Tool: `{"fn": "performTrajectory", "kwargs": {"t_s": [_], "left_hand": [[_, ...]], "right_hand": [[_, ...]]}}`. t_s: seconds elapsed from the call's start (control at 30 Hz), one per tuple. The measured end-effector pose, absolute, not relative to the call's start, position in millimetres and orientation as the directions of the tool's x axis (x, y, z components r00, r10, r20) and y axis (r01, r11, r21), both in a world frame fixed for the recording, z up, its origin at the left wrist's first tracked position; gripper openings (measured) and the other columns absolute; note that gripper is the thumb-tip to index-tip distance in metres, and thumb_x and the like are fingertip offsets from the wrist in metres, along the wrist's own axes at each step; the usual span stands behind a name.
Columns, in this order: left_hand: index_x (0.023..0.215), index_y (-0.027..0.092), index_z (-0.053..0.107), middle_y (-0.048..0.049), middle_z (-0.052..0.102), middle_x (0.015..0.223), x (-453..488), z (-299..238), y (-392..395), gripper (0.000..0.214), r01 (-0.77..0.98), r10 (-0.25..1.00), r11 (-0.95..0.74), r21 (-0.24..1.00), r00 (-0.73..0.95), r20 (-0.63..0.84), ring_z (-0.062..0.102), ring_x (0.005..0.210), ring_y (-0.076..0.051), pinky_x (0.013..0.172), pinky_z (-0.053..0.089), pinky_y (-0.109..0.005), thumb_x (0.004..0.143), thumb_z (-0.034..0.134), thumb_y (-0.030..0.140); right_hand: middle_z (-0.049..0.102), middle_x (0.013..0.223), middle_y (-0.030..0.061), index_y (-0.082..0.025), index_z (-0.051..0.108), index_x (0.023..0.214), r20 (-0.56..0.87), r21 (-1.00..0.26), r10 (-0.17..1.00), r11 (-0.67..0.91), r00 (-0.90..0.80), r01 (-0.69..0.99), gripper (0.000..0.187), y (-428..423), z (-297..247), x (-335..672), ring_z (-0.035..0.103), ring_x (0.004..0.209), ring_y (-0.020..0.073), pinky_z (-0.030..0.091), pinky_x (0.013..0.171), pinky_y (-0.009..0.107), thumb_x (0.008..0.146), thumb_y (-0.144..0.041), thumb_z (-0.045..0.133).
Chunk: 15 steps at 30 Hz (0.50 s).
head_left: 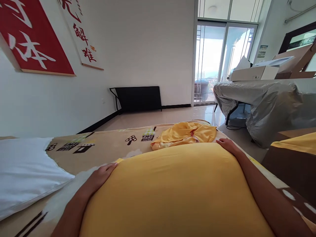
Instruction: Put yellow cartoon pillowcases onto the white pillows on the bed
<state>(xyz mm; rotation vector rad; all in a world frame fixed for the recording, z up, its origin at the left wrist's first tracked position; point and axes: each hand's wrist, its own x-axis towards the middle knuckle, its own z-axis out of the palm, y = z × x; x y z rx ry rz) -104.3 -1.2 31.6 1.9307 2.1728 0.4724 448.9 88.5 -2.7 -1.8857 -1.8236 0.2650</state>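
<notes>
A big yellow pillow [172, 191] lies in front of me on a bed with a beige patterned sheet [103, 148]. My left hand [101, 176] rests against the pillow's left edge, fingers stretched along it. My right hand [228, 144] presses the far right corner, fingers lying flat on the fabric. Beyond the pillow sits a crumpled yellow cloth [184, 133].
A white pillow [22, 171] lies at the left of the bed. A table under a grey cover [266, 102] with a white box [254, 73] stands at the right. A black frame [138, 98] leans on the far wall. Glass doors [217, 62] are behind.
</notes>
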Motion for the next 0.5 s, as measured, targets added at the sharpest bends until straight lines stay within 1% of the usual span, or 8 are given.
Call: {"fn": "performTrajectory", "kwargs": {"t_s": [0.07, 0.1, 0.2, 0.23, 0.27, 0.33, 0.4, 0.5], "left_hand": [[0.121, 0.015, 0.061, -0.0085, 0.061, 0.126, -96, 53, -23, 0.061, 0.94, 0.982, 0.124, 0.317, -0.163, 0.099, 0.056, 0.117, -0.03, 0.099, 0.044, -0.042, 0.084, 0.028, 0.052], [0.125, 0.018, 0.058, -0.0058, 0.059, 0.129, -86, 64, -37, 0.061, 0.947, 0.983, 0.082, 0.312, -0.128, 0.131, 0.053, 0.12, -0.03, 0.101, 0.042, -0.044, 0.084, 0.03, 0.054], [0.132, 0.028, 0.051, 0.0022, 0.052, 0.137, -35, 79, -77, 0.058, 0.937, 0.922, -0.224, 0.269, 0.115, 0.369, 0.046, 0.128, -0.027, 0.108, 0.037, -0.042, 0.084, 0.034, 0.057], [0.135, 0.028, 0.047, 0.0022, 0.05, 0.139, -14, 77, -86, 0.057, 0.922, 0.877, -0.314, 0.226, 0.191, 0.44, 0.043, 0.13, -0.026, 0.109, 0.034, -0.041, 0.086, 0.033, 0.054], [0.138, 0.028, 0.043, 0.0015, 0.047, 0.141, 7, 72, -92, 0.056, 0.9, 0.841, -0.398, 0.179, 0.28, 0.462, 0.042, 0.131, -0.024, 0.11, 0.035, -0.04, 0.088, 0.033, 0.051], [0.143, 0.025, 0.034, -0.0011, 0.046, 0.142, 42, 55, -94, 0.053, 0.843, 0.8, -0.527, 0.108, 0.449, 0.399, 0.043, 0.13, -0.02, 0.109, 0.035, -0.038, 0.093, 0.027, 0.041], [0.143, 0.026, 0.034, -0.0015, 0.042, 0.144, 58, 38, -88, 0.051, 0.79, 0.758, -0.611, 0.047, 0.568, 0.32, 0.04, 0.133, -0.019, 0.111, 0.033, -0.04, 0.094, 0.029, 0.04], [0.141, 0.028, 0.038, -0.0007, 0.039, 0.146, 47, 22, -79, 0.049, 0.826, 0.793, -0.563, 0.01, 0.537, 0.287, 0.035, 0.136, -0.019, 0.112, 0.03, -0.043, 0.094, 0.028, 0.04]], "right_hand": [[0.07, 0.104, 0.0118, -0.017, 0.069, 0.092, 0.317, -0.456, 0.942, 0.052, 0.107, 0.889, 0.032, 71, 20, 437, 0.062, 0.099, 0.0255, 0.042, 0.091, 0.037, 0.086, -0.033, 0.042], [0.067, 0.111, 0.0108, -0.018, 0.067, 0.098, 0.401, -0.453, 0.913, 0.121, 0.08, 0.883, 0.032, 58, 32, 425, 0.06, 0.105, 0.0247, 0.04, 0.095, 0.036, 0.087, -0.033, 0.041], [0.065, 0.117, 0.0071, -0.021, 0.064, 0.106, 0.641, -0.398, 0.754, 0.49, -0.147, 0.776, 0.032, 6, 55, 367, 0.058, 0.111, 0.0206, 0.039, 0.098, 0.033, 0.091, -0.036, 0.04], [0.064, 0.119, 0.007, -0.021, 0.062, 0.111, 0.658, -0.356, 0.711, 0.583, -0.248, 0.73, 0.033, -12, 56, 343, 0.056, 0.113, 0.0199, 0.039, 0.099, 0.033, 0.092, -0.037, 0.04], [0.062, 0.123, 0.0071, -0.021, 0.059, 0.117, 0.644, -0.308, 0.675, 0.66, -0.36, 0.685, 0.034, -29, 52, 320, 0.055, 0.116, 0.0195, 0.038, 0.101, 0.034, 0.092, -0.037, 0.041], [0.056, 0.131, 0.0076, -0.022, 0.054, 0.126, 0.558, -0.197, 0.587, 0.78, -0.586, 0.594, 0.037, -56, 39, 286, 0.049, 0.124, 0.0198, 0.034, 0.105, 0.038, 0.093, -0.034, 0.041], [0.053, 0.135, 0.0073, -0.023, 0.05, 0.131, 0.514, -0.166, 0.557, 0.811, -0.652, 0.561, 0.04, -67, 25, 273, 0.044, 0.129, 0.019, 0.03, 0.109, 0.039, 0.094, -0.031, 0.039], [0.055, 0.133, 0.0054, -0.025, 0.05, 0.132, 0.531, -0.212, 0.6, 0.778, -0.598, 0.592, 0.04, -65, 12, 292, 0.046, 0.128, 0.0174, 0.031, 0.109, 0.039, 0.094, -0.029, 0.039]]}}
